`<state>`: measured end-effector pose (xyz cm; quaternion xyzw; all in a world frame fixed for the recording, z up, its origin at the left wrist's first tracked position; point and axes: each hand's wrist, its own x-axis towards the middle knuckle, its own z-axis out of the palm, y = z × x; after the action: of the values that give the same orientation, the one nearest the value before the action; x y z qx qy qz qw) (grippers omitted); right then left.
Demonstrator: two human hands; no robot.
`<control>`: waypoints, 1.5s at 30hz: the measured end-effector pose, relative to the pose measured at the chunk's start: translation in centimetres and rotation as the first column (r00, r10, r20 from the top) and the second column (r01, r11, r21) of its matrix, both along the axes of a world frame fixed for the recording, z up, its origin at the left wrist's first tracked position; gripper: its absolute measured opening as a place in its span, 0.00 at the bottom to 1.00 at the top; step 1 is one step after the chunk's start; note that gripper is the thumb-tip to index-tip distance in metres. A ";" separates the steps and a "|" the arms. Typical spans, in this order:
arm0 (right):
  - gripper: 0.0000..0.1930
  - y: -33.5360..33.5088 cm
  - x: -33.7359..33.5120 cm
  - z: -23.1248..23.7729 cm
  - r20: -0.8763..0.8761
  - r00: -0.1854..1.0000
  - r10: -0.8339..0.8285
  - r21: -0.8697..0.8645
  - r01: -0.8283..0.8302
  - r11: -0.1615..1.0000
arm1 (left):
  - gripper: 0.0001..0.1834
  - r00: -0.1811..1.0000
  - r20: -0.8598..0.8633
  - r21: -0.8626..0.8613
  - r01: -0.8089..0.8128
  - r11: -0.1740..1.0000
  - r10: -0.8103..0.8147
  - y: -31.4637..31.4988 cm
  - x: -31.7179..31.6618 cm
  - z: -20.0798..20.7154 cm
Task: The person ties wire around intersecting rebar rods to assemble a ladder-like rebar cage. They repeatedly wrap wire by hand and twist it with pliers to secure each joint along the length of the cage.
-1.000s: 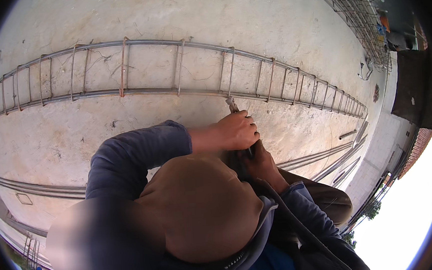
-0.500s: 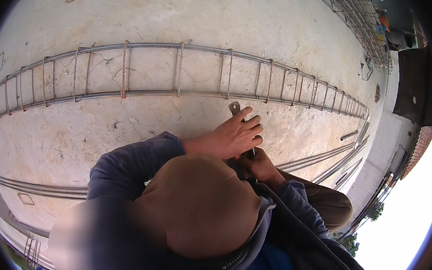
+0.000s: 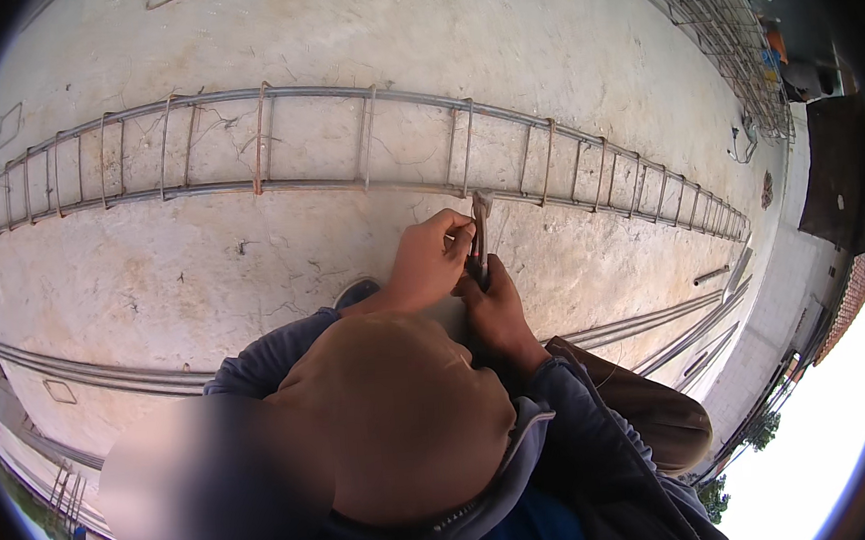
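Note:
My right hand (image 3: 501, 315) is closed around the lower end of a pair of dark metal pincers (image 3: 480, 235), its head pointing away from me. The head (image 3: 482, 202) comes close to the near bar of a long rebar cage (image 3: 316, 186), and I cannot tell if they touch. Right beside the shaft is my left hand (image 3: 427, 260), fingers bent and pinched together; whatever they hold is too small or hidden. The cage lies across the concrete floor, long bars joined by several square stirrups, some rusty.
Loose straight bars (image 3: 109, 371) lie on the floor (image 3: 202, 276) at left, and more bars (image 3: 649, 355) at right. A single stirrup (image 3: 60, 391) is near left. Stacked rebar cages (image 3: 706, 25) stand far right, beside a low wall (image 3: 758, 332). Wire scraps are scattered about.
My left hand has drawn back left off the pincers, its spread fingers now pinched. My right hand has moved slightly left and away from me, and the pincers have turned more upright in view.

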<state>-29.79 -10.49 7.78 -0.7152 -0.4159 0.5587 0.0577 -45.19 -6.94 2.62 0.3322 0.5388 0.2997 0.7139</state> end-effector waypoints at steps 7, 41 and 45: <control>0.23 3.3 1.9 1.2 -0.378 0.649 -0.661 -0.129 0.670 0.731 | 0.11 0.929 0.183 0.040 -0.333 0.942 0.320 -0.6 -0.7 -2.4; 0.12 32.8 -3.8 -0.4 0.537 0.133 0.833 0.127 -0.989 0.076 | 0.12 0.836 0.158 -0.393 -0.435 0.810 0.526 13.0 -0.9 -2.7; 0.12 29.6 -3.1 0.6 0.584 0.313 0.749 0.228 -0.949 0.220 | 0.13 0.853 0.173 -0.301 -0.430 0.851 0.492 13.6 -0.4 -3.3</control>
<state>-32.87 19.13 8.41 -0.3950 -0.8824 0.2130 -0.1415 -45.56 6.68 -0.65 0.0597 0.5449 0.4311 0.7167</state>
